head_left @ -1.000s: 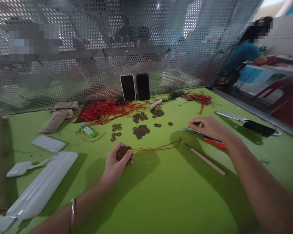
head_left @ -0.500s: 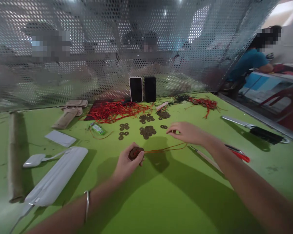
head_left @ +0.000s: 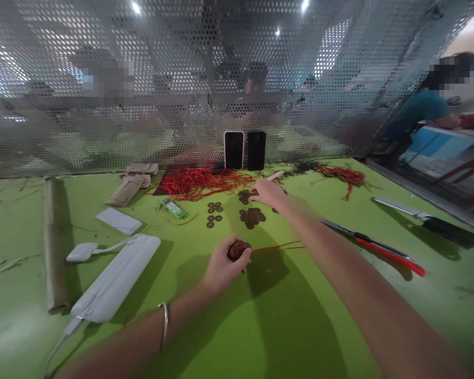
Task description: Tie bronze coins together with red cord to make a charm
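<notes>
My left hand point(head_left: 229, 264) is closed around a small bundle of brown holed coins point(head_left: 239, 249) with red cord knotted through it. Two strands of orange-red cord point(head_left: 276, 247) run from the bundle to the right over the green table, then pass behind my right forearm. Farther back, my right hand point(head_left: 270, 193) reaches over a pile of loose holed coins point(head_left: 245, 196), fingers a little apart and nothing seen in them. A larger coin pile point(head_left: 253, 217) lies nearer me, and several coins point(head_left: 214, 207) are laid out in small groups to its left.
Red cords point(head_left: 197, 183) lie heaped behind the coins, before two upright phones point(head_left: 234, 150). On the left are a white power strip point(head_left: 116, 279), a white card point(head_left: 119, 220) and a tube point(head_left: 55, 247). A red cutter point(head_left: 391, 255) and a black-handled brush point(head_left: 446, 229) lie right.
My right hand has moved away from me and left, to the rear coin pile. My left hand keeps the coin bundle. The view has shifted slightly, and the red cutter shows more fully.
</notes>
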### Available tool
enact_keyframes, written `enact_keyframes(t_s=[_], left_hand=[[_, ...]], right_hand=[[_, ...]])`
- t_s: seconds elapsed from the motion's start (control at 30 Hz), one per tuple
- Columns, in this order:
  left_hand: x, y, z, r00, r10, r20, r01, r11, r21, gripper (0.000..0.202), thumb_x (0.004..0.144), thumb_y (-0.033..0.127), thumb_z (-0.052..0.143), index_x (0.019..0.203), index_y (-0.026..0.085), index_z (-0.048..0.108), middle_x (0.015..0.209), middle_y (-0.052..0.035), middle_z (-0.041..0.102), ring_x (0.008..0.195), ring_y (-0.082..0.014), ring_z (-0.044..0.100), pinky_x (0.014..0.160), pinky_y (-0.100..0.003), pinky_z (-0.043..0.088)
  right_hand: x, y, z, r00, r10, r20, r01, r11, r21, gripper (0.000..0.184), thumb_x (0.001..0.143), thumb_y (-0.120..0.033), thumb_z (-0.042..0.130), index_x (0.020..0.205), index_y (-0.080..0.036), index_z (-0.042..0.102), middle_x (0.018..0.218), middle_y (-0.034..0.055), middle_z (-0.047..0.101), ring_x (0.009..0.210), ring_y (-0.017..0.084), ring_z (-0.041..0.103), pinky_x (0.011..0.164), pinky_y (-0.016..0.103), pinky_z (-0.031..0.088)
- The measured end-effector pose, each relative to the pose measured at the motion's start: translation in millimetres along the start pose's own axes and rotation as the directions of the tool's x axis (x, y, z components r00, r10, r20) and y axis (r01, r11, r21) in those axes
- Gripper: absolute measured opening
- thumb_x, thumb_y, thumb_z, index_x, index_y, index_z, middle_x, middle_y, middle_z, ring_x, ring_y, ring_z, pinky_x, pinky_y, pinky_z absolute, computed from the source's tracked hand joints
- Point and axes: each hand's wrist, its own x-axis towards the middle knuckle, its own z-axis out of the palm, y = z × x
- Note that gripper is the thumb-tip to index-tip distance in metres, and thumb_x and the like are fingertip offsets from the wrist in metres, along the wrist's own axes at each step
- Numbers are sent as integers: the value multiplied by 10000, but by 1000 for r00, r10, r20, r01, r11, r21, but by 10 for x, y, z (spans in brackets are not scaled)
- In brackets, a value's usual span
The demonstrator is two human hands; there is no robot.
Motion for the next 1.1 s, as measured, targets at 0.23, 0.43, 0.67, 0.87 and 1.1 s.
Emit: enact_keyframes(t_s=[0.23, 0.43, 0.67, 0.87, 1.1], left_hand=[[14, -74, -2, 1000, 26, 18, -26, 1000, 6, 196, 777, 332, 583, 737, 169, 480, 608, 22, 529, 515, -97, 537, 449, -198, 440], [8, -62, -2, 1000, 14, 22, -15, 999, 32, 196, 780, 341, 574, 744, 172, 482, 615, 24, 516, 493, -91, 498, 444, -204, 428], [-5, -68, -9, 1000, 17, 12, -18, 998, 56, 194, 789, 347, 547, 730, 181, 466, 611, 39, 431, 504, -93, 432, 452, -208, 362], [1, -105, -10, 999, 33, -22, -31, 997, 69, 144, 765, 270, 528, 693, 165, 461, 596, 44, 373, 542, -91, 352, 488, -213, 284], [-10, -61, -6, 999, -6, -49, 10, 997, 75, 155, 769, 254, 486, 661, 176, 407, 581, 50, 332, 534, -88, 334, 486, -215, 259]], right_hand=[[92, 36, 66, 998, 24, 52, -26, 999, 28, 189, 788, -295, 644, 930, -190, 711, 916, 79, 714, 815, 205, 649, 712, 279, 484], [146, 57, 59, 998, 12, 59, -13, 1000, 19, 171, 753, -263, 661, 902, -188, 699, 897, 75, 709, 817, 204, 642, 708, 265, 462], [483, -23, 54, 996, 44, -71, -48, 998, -49, 548, 884, -308, 464, 1398, -184, 320, 1150, 152, 600, 988, 259, 572, 786, 318, 433], [927, -161, 103, 976, 138, -168, -158, 981, -112, 654, 897, -304, 443, 1462, -240, 119, 1240, 173, 508, 1096, 298, 483, 847, 382, 410], [1200, -140, 137, 958, 228, -172, -246, 965, -95, 622, 897, -327, 448, 1452, -231, 183, 1247, 180, 502, 1096, 296, 499, 845, 418, 423]])
